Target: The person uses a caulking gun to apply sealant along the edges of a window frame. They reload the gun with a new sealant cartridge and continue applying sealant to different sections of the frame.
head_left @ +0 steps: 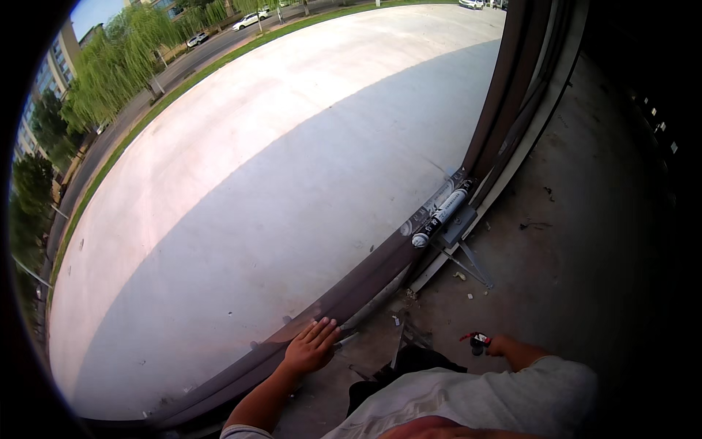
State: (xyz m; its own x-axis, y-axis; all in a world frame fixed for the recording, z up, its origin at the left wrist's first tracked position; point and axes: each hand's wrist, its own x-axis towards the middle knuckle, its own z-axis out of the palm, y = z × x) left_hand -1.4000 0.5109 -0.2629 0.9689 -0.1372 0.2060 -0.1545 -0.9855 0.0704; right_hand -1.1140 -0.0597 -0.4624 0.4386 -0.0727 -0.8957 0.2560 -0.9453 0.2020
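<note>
My left hand (311, 347) lies flat on the brown window frame (351, 285), fingers stretched out and together, holding nothing. My right hand (500, 345) is away from the frame, low at my right side. Its fingers are closed round a small black and red tool (479, 339) with a rounded dark part; its exact kind is too small to make out. Farther along the frame, in the corner by the upright, rests a white and black sealant tube (452, 205). The glass behind the tube mirrors it.
A grey metal box (458, 225) on a bracket sits beside the tube, against the frame. Small scraps (459, 276) are scattered over the dusty floor (541, 271). Large glass closes off the left side, with pale paving (292, 175), trees and cars beyond.
</note>
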